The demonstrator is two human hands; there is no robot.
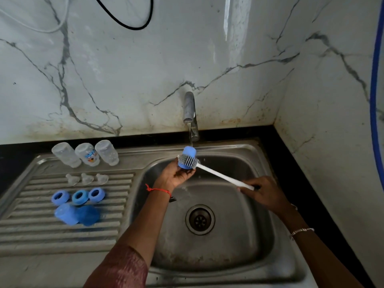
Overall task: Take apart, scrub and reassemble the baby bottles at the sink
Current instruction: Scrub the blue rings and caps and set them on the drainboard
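Left hand [176,175] grips the blue cap [188,151] under the running tap [190,109]; right hand [264,194] grasps the brush [220,174] by its handle end, bristles on the cap.

The cap is over the sink [228,150]. It looks like light, stiff plastic, likely slippery when wet, so best held round its lower rim. Three bottles [87,153] stand inverted on the drainboard [62,235], with teats [87,178] and rings [79,196]. The middle bottle has a cartoon print; no readable text.
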